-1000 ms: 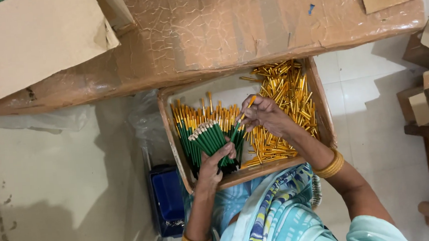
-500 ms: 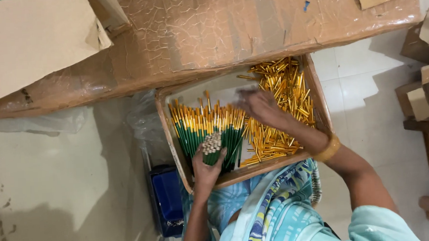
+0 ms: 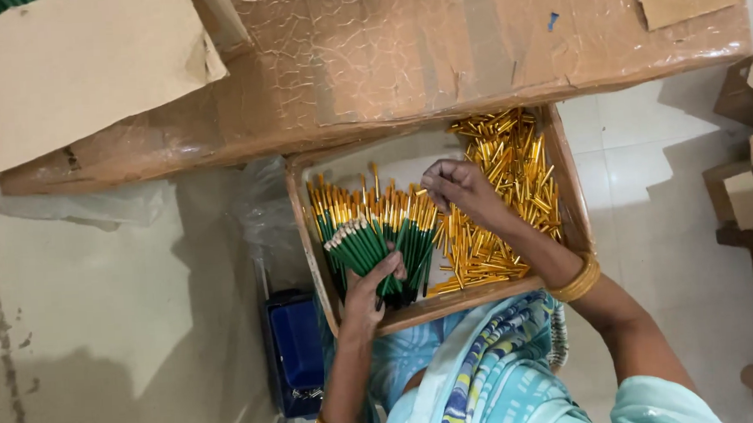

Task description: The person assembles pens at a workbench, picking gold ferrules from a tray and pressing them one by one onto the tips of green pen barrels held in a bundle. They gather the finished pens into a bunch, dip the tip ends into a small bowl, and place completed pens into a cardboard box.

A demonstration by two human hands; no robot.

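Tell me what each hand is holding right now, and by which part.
The left hand grips a bundle of green pencils around their lower shafts. The right hand pinches something small at its fingertips; what it is cannot be told.

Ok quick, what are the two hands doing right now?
Left hand: closed around a bunch of green pencils in the wooden tray.
Right hand: fingers curled over the gold metal caps, seemingly pinching one small piece.

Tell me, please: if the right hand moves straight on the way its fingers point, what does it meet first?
The right hand points left, toward the row of gold-tipped green pencils in the wooden tray. It would probably meet those tips first, though depth is unclear.
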